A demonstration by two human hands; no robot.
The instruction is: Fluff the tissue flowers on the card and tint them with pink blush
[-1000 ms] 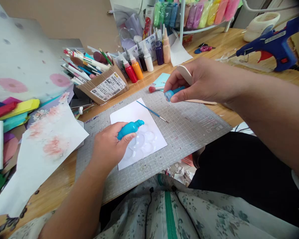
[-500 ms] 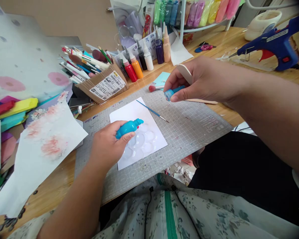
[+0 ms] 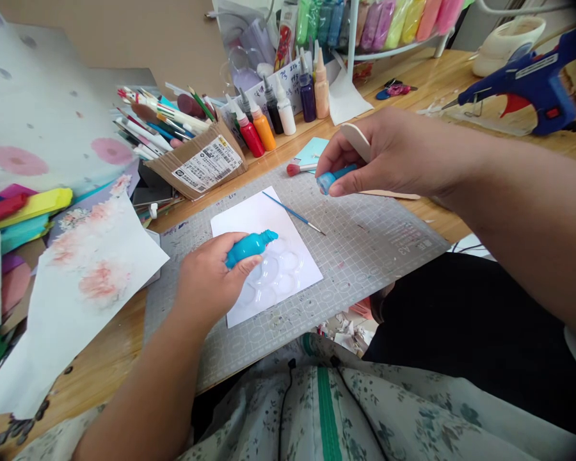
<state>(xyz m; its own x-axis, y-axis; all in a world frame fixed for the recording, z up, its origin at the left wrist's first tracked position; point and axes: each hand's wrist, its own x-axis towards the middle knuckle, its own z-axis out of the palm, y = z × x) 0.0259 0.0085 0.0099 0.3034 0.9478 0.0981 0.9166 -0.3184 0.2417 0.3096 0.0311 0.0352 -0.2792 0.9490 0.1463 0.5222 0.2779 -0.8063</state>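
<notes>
My left hand (image 3: 208, 272) is wrapped round a bright blue paint bottle (image 3: 249, 250), tilted so its open neck points to the upper right. Below that neck lies a clear plastic palette (image 3: 288, 261) with round wells, on a white sheet of paper (image 3: 235, 214). Higher up, my right hand (image 3: 365, 157) pinches a blue translucent nozzle cap (image 3: 327, 183). A pale wooden craft stick (image 3: 358, 139) is also tucked between its fingers. A thin blue paintbrush (image 3: 292, 212) rests across the paper's edge onto the grey cutting mat (image 3: 365, 237).
Behind the mat stand a cardboard box (image 3: 206, 160) of brushes and several paint bottles (image 3: 283, 109). A blue glue gun (image 3: 518, 89) lies at the right. A red-tipped brush (image 3: 295, 169) is near my right hand. Flower-printed paper (image 3: 100, 301) covers the left side.
The blue paint bottle has shifted very slightly to the right in my left hand's grip, still tilted over the palette. My right hand has hardly moved.
</notes>
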